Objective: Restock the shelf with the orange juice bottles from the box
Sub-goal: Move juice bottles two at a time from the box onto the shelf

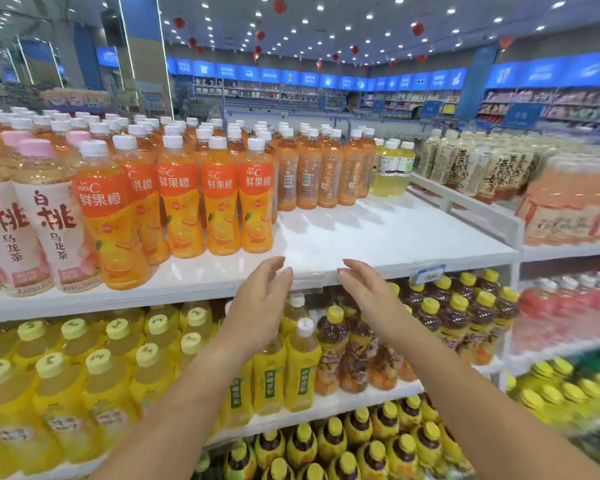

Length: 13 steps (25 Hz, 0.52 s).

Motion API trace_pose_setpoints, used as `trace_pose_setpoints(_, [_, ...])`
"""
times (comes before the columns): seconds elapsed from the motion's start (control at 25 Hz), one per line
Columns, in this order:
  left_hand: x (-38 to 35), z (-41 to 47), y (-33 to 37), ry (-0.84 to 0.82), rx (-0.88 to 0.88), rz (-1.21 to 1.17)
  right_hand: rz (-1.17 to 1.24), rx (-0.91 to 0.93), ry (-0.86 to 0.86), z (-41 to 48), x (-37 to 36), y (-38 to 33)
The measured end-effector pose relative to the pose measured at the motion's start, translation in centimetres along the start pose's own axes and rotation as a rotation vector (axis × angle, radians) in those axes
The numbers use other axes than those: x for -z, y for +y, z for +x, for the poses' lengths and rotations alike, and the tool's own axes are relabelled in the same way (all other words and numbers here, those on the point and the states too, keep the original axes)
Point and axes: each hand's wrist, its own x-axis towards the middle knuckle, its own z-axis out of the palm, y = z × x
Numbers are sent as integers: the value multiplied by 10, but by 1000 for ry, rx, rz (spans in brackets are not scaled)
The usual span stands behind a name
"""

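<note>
Top shelf point(378, 237), seen from the head camera. Far left of the fingers stand peach tea bottles point(54, 237) with pink caps. Next, just left of and beyond the left hand's fingers, stands the front row of orange juice bottles point(219, 199), upright and touching side to side, with further rows behind. The left hand point(257, 306) hovers at the shelf's front edge, fingers point(274, 268) apart and slightly curled, holding nothing. The right hand point(369, 296) hovers beside it, palm turned inward, fingers point(352, 266) likewise spread and empty. Beyond and to the right of both hands lies a bare stretch of shelf, bounded at the back by amber tea bottles point(326, 174) and at the right by a white divider point(478, 211). The box is not in view, so where the remaining stock lies cannot be told.

Judgement: the bare stretch appears to be the space awaiting juice, and the hands seem to be between bottles. Risks from here: a hand sweeping left near the front row could topple its end bottle, and the close-packed neighbours might follow; a bottle set too near the front edge could tip off onto the yellow-capped bottles point(118, 344) on the shelf below the fingers.
</note>
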Motion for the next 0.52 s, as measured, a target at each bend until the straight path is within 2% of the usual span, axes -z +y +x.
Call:
trace_pose_setpoints(0.2, [-75,-55,21,-176,19,-12,12,-117,116,-84,73,52])
trace_pose_setpoints(0.52, [-242,-160,62,-527,144,-84,16,-317,305,-258,191,154])
